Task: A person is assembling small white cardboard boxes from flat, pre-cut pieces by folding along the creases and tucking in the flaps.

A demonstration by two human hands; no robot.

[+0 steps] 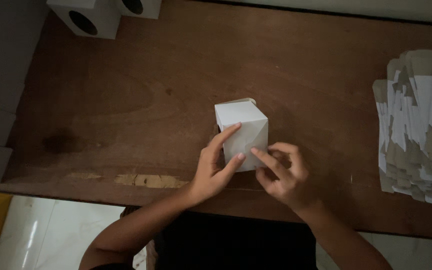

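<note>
Small white carton (242,131): it is stood on the wooden table (141,95), near the middle and towards the near edge, tilted slightly so that one folded face is turned up to the camera. It appears to be placed there so that both hands can be brought onto it from the near side.

Left hand (215,170): it is laid against the carton's left and near side, forefinger stretched up along the left edge, thumb pressed on the near face. The fingers are spread fairly wide; the carton is judged to be braced rather than lifted.

Right hand (283,175): the forefinger is pressed on the carton's lower right corner, the other fingers curled loosely behind it. Nothing else is held. The pressure seems to be given to a flap or fold, though the fold itself cannot be made out in the dim light.

Stack of flat carton blanks (418,130): one fanned pile is kept at the right edge of the table, well apart from the hands, within reach of the right arm. The sheets are too many and too overlapped to be counted.

Finished white boxes (103,15): two are seen at the far left corner, each with a dark round hole, set aside from the working spot.

Counts: one carton in hand, two boxes set aside, one pile of blanks, two hands.
</note>
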